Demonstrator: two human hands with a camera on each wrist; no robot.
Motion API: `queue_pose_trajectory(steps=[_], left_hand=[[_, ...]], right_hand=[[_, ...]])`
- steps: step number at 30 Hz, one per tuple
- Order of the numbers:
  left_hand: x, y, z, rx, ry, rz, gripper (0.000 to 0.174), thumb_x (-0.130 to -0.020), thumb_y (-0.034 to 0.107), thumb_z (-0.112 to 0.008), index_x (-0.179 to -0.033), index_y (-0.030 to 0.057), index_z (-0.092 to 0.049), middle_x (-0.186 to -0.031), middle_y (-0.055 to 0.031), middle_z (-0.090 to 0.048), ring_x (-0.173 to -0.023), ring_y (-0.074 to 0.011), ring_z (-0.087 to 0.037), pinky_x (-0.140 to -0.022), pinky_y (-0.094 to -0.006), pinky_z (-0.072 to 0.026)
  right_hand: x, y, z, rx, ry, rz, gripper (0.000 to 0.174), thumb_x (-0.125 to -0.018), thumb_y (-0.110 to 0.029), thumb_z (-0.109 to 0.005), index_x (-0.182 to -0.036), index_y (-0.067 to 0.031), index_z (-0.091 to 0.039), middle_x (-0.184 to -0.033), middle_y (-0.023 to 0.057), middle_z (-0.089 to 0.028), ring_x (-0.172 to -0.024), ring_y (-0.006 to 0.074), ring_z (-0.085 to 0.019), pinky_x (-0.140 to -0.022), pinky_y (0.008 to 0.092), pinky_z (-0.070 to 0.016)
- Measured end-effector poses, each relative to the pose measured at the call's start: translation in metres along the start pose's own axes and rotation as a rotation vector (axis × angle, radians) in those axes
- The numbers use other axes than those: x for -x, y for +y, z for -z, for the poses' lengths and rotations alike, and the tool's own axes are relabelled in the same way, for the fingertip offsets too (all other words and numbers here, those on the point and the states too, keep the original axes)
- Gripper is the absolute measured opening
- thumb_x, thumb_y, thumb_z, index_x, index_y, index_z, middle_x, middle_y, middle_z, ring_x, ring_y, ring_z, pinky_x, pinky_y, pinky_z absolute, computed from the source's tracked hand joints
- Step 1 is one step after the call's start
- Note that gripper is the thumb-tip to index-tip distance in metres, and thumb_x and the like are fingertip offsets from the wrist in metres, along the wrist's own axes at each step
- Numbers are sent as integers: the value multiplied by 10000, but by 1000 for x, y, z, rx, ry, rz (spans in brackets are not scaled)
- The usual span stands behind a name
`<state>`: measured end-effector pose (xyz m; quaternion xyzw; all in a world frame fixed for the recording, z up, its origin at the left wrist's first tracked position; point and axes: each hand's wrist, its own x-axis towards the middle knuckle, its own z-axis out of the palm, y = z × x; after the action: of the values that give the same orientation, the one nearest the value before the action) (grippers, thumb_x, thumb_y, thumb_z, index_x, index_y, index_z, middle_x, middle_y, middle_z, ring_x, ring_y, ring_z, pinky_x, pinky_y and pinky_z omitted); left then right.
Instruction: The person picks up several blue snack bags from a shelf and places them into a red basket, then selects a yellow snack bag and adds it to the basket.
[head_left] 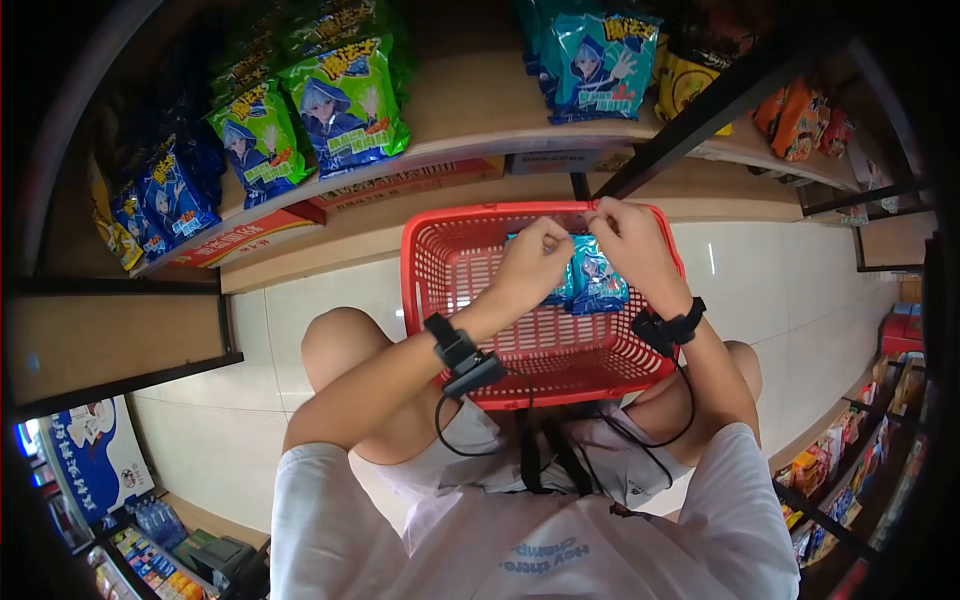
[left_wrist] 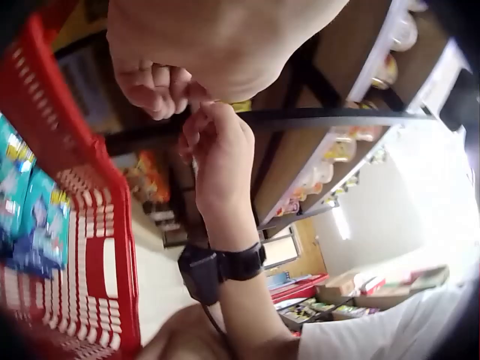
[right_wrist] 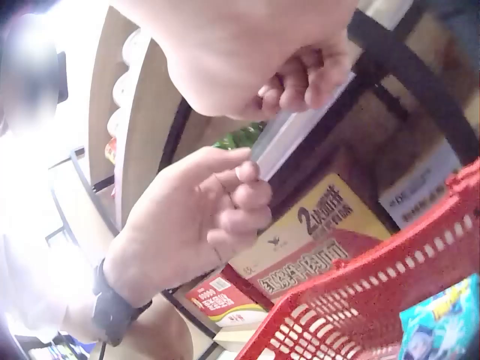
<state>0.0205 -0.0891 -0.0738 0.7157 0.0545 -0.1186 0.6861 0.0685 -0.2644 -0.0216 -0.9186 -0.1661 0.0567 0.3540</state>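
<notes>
Two teal snack bags [head_left: 600,280] with a hooded cartoon figure lie in a red plastic basket [head_left: 430,350] in front of me. Above the basket's far half are both my hands, close together. My left hand [head_left: 535,262] is bent at the wrist with its fingers curled. My right hand [head_left: 630,240] has its fingers curled in toward the left one. In the left wrist view the right hand [left_wrist: 223,154] shows thumb and forefinger close together. In the right wrist view the left hand [right_wrist: 195,210] curls its fingers near its thumb. Nothing shows between the fingers of either hand.
A shelf [head_left: 450,125] beyond the basket bears green snack bags [head_left: 345,105], blue bags [head_left: 175,195] and more teal bags [head_left: 600,65]. A dark metal post [head_left: 700,115] rises near the right hand. Printed cartons [right_wrist: 307,240] stand under the shelf. My bent knees [head_left: 345,340] flank the basket.
</notes>
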Motion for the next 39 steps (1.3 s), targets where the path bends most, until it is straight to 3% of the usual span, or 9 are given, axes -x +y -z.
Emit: queue_pose_trajectory(steps=[5, 7, 10, 14, 23, 27, 30, 35, 39], left_hand=[[-29, -109, -15, -251, 47, 366, 384, -883, 192, -665, -1153, -63, -566, -1064, -157, -662, -911, -219, -647, -740, -329, -522], [-40, -155, -20, -302, 122, 473, 533, -886, 252, -672, -1291, -44, -490, -1207, -201, -628, -1044, -279, -644, -839, -387, -531], [-46, -158, -3, -84, -17, 653, 588, -916, 347, -646, -1369, 34, -440, -1302, -197, -588, -1191, -291, -593, -1001, -448, -485], [-40, -133, 10, 105, -181, 790, 591, -937, 389, -629, -1399, 87, -419, -1440, -152, -491, -1299, -270, -515, -1086, -435, -412], [-48, -161, 4, 24, -88, 774, 570, -945, 358, -650, -1413, 115, -431, -1383, -114, -560, -1256, -250, -549, -1081, -458, -409], [-39, -146, -5, -3, -20, 711, 494, -953, 308, -634, -1360, 69, -485, -1277, -127, -625, -1132, -243, -618, -963, -412, -493], [-41, -173, -9, -75, 52, 531, 394, -934, 194, -640, -1265, -2, -555, -1101, -147, -684, -978, -240, -667, -798, -381, -541], [-41, -204, -17, -256, 169, 551, 388, -862, 118, -667, -1204, -38, -571, -1081, -172, -692, -955, -251, -680, -777, -386, -550], [-20, -139, -14, -60, 193, 713, 420, -843, 128, -662, -1205, -60, -562, -1079, -189, -691, -960, -271, -695, -788, -385, -558]], right_hand=[[0, 118, -42, -193, -217, -220, 258, -903, -227, -654, -918, 28, -692, -820, 170, -704, -760, 267, -693, -694, 374, -523], [-1, 139, -51, -263, -298, -297, 323, -910, -269, -665, -1047, 23, -680, -967, 176, -719, -897, 255, -696, -793, 360, -529], [6, 144, -72, -382, -388, -398, 559, -917, -360, -660, -1270, 63, -566, -1170, 235, -669, -1067, 308, -658, -913, 362, -505], [17, 144, -101, -270, -471, -413, 701, -895, -419, -663, -1337, 102, -504, -1285, 272, -607, -1175, 340, -606, -977, 371, -474], [10, 149, -110, -527, -494, -582, 780, -886, -412, -676, -1417, 107, -437, -1383, 250, -546, -1274, 311, -541, -1057, 352, -427], [14, 147, -120, -651, -541, -698, 913, -874, -400, -702, -1528, 64, -266, -1558, 215, -338, -1421, 309, -373, -1121, 423, -385], [12, 141, -121, -706, -554, -744, 866, -856, -393, -716, -1495, 43, -327, -1499, 191, -391, -1397, 302, -388, -1119, 430, -380], [17, 150, -139, -605, -487, -643, 665, -867, -365, -711, -1363, 5, -466, -1279, 137, -533, -1201, 244, -515, -993, 395, -451], [26, 121, -121, -654, -415, -714, 464, -862, -266, -718, -1206, -17, -529, -1114, 96, -579, -1031, 201, -548, -849, 347, -473]])
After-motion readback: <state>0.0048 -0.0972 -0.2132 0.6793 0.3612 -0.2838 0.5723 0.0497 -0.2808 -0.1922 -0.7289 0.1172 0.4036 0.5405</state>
